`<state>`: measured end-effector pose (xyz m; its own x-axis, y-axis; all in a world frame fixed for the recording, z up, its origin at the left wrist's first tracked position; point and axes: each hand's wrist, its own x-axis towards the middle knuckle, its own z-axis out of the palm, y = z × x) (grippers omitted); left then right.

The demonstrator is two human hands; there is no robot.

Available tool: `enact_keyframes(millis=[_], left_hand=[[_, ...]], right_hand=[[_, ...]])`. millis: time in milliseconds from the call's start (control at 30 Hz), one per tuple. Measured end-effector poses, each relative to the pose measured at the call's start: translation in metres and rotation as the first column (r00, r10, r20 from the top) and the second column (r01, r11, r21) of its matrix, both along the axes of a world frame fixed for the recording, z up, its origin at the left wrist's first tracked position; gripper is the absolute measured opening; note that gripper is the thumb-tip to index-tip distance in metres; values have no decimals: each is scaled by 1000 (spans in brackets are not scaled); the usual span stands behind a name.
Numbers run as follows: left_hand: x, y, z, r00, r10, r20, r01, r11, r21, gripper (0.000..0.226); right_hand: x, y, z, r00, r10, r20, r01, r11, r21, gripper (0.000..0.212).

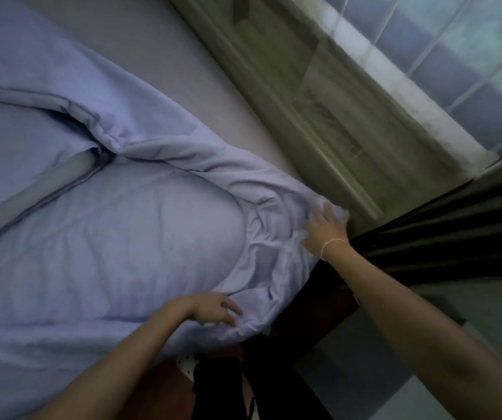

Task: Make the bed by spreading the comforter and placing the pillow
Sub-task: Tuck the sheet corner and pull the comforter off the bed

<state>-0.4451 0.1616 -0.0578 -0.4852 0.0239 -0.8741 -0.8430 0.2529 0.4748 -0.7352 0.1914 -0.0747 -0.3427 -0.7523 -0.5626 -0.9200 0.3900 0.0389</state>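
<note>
Bare forearms reach from the lower edge toward the corner of the bed. Nearest, the left hand [213, 307] curls its fingers [232, 310] over the bunched hem of the pale blue comforter [116, 244], apparently pinching the cloth where it hangs off the mattress corner. Just beyond that corner, the right hand [325, 230], a thin band [333, 242] on its wrist, lies spread and flat on the wrinkled edge of the comforter, pressing rather than gripping. The comforter covers the near part of the bed, with a rounded bulge under it beside the left hand and a folded-back ridge farther up. Past the ridge, bare sheet [159, 56] shows. Beyond the bed's far side hangs a pale curtain [319, 110], then a window [471, 47].
</note>
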Motion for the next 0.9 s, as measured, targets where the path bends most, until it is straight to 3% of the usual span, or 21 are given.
enact_keyframes(millis=[67,100,133,200,333,400,433,500,633,700,767,800,833,900], left_hand=[[-8,-23,-2,971,213,-112,-226,966,-128,37],[-13,-38,-5,923,338,-184,-376,897,-235,33],[-17,-55,-7,847,461,-265,-528,788,-317,32],[-33,-89,-8,686,618,-383,-726,545,-419,32],[-83,-163,-2,433,746,-506,-867,191,-460,52],[-110,-195,-3,270,831,-486,-908,52,-415,79],[-123,-208,-6,229,863,-450,-903,17,-429,94],[-143,-223,-15,272,890,-367,-837,31,-546,107],[-164,-241,-41,513,821,-252,-625,155,-765,70],[-186,-250,-38,533,751,-391,-696,126,-707,56],[-225,-256,-21,445,644,-623,-840,59,-540,42],[-245,-256,-9,408,579,-706,-890,80,-449,36],[-264,-255,-1,403,537,-741,-910,155,-383,28],[-283,-246,3,497,508,-703,-855,425,-297,18]], right_hand=[[-20,31,-18,965,-260,43,250,954,166,39],[-29,51,-25,927,-363,89,333,910,248,28],[-34,70,-35,882,-452,133,395,862,317,18],[-36,95,-49,801,-550,237,467,822,327,28],[-8,71,-31,835,-407,371,481,867,-131,48],[5,45,-26,864,-293,409,438,837,-327,48],[10,32,-24,875,-255,413,418,827,-375,51],[20,9,-29,873,-222,434,400,835,-378,60],[25,-15,-59,833,-242,497,358,921,-151,72],[23,-16,-73,834,-255,488,348,932,-107,74],[18,-13,-79,835,-282,473,382,915,-129,70],[14,-10,-81,837,-305,455,409,900,-149,68],[9,-7,-83,836,-331,437,436,885,-164,66],[-1,4,-92,830,-372,416,468,871,-153,64]])
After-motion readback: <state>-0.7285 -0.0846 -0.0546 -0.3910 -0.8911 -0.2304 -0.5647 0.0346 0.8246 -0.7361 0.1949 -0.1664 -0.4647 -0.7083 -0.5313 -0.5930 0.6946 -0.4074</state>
